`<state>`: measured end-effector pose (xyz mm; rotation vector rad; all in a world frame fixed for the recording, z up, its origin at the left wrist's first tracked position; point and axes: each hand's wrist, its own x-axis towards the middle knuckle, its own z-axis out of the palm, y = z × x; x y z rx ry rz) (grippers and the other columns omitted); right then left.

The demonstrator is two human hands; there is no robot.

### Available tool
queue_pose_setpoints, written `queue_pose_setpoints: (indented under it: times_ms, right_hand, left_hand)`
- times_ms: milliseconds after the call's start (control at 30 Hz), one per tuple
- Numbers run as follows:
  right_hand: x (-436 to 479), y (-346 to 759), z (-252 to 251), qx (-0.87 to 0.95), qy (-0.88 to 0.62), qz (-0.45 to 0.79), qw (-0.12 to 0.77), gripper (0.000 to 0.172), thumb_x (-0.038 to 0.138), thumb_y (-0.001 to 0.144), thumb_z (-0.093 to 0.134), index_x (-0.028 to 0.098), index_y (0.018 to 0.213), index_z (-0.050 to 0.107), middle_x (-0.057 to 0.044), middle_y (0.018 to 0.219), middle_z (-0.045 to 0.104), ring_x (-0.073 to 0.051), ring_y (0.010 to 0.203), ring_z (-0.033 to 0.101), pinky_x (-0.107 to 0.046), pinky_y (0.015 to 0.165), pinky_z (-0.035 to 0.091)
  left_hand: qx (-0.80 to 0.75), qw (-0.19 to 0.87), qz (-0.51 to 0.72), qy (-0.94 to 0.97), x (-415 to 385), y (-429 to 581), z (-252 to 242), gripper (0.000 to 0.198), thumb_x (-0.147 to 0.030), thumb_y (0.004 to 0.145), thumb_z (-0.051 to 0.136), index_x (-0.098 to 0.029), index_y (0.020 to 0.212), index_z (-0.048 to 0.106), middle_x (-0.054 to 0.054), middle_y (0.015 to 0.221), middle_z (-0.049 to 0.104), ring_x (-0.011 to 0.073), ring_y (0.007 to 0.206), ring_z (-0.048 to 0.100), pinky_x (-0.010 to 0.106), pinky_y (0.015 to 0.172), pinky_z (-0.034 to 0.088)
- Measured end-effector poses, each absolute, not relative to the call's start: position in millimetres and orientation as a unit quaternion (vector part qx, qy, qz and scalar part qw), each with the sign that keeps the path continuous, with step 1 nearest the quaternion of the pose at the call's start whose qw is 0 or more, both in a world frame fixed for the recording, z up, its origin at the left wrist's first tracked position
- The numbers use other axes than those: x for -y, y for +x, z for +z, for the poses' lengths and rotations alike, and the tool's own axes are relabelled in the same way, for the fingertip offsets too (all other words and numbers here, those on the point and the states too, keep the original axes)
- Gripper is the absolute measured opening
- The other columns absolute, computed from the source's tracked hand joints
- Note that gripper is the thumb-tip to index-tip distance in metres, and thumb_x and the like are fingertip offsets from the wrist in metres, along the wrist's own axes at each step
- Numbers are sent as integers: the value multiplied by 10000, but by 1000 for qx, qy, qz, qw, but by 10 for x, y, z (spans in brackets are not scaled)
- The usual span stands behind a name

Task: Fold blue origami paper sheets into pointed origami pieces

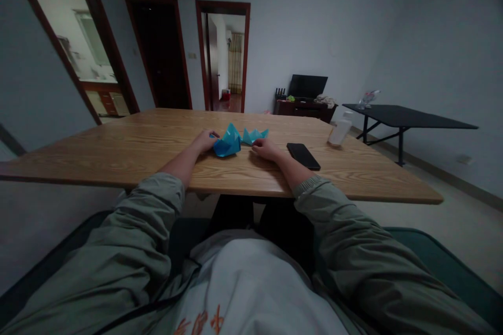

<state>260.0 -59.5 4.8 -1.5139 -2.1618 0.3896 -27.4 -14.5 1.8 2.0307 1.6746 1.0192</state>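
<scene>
Folded blue paper (pixel 227 144): v. light, thin, creases crush easily, best pinched at edge; L hand (pixel 205 141) half-open touching it, R hand (pixel 265 149) relaxed, empty just beside it, on wood table (pixel 118 152).

Smooth blue paper (pixel 227 142), grainy wooden tabletop (pixel 165 131)

left hand (pixel 206 141) palm-down; right hand (pixel 266 149) palm-down; both forearms (pixel 181 166) bare, reaching forward

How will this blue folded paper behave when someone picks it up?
The blue folded paper is probably very light, judging by its thin creased sheets. Its sharp folds look easy to crush. On the smooth wooden table it may slide.
</scene>
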Motion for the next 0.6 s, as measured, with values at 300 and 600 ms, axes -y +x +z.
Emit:
queue_pose_setpoints:
  times_ms: [300,600]
  right_hand:
    - [550,2610,29,789,-562,131,209,362,372,916,518,186,1190,665,-89,1081,693,-203,942,628,-271,834,452]
    - [472,2615,19,787,-534,169,258,374,345,962,454,178,1252,621,-100,1241,638,-210,1147,575,-304,1001,403]
  left_hand:
    - [-580,88,347,731,33,3,91,311,-320,729,619,-188,999,701,66,865,682,177,736,575,255,669,423]
    - [-498,135,391,762,262,135,181,301,-264,725,561,-176,974,705,26,853,652,131,667,532,239,628,414]
